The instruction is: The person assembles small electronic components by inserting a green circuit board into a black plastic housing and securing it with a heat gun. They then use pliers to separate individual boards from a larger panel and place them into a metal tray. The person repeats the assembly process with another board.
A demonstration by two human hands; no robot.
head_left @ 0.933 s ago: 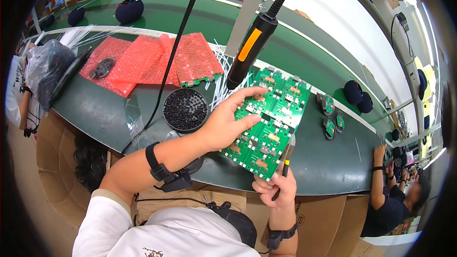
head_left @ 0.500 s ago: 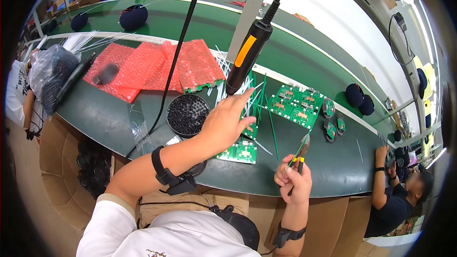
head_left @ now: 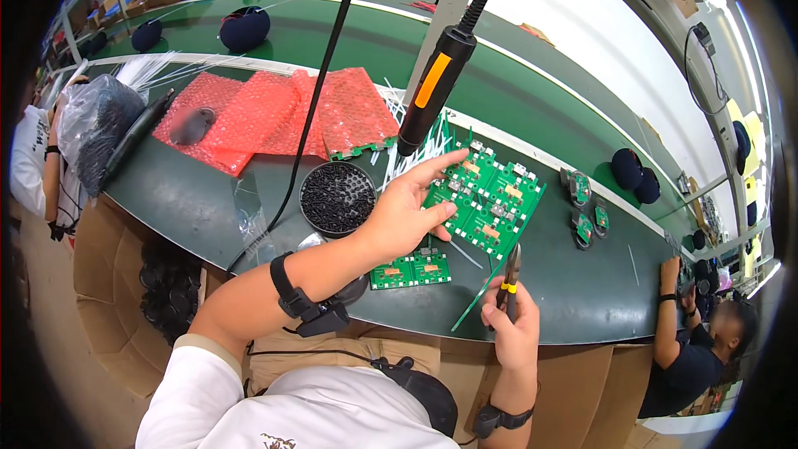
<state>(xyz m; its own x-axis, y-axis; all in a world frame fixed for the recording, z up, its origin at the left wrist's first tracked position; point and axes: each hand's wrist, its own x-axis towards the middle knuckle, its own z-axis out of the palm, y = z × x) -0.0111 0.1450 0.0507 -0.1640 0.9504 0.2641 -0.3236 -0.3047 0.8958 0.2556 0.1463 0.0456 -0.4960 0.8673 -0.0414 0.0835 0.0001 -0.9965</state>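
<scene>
My left hand (head_left: 407, 212) grips a green circuit board panel (head_left: 490, 199) by its left side, index finger near the far corner and thumb on the face. My right hand (head_left: 514, 323) is closed on pliers (head_left: 512, 274) with yellow bands, their jaws at the panel's lower right corner. A thin green strip (head_left: 471, 308) slants from that corner toward the table's front edge; whether it is still joined to the panel, I cannot tell. Below my left wrist lies a smaller green board (head_left: 411, 270), partly covered by my forearm.
A round dish of small black parts (head_left: 337, 199) stands left of my left hand, near red bubble wrap (head_left: 274, 116). An electric screwdriver (head_left: 436, 87) hangs overhead. Small round boards (head_left: 582, 208) lie at right. Another person (head_left: 698, 349) works at far right.
The larger board panel has come left and nearer, into my left hand's grip. My right hand has shifted slightly, bringing the pliers to the panel's corner; the green strip now extends below it.
</scene>
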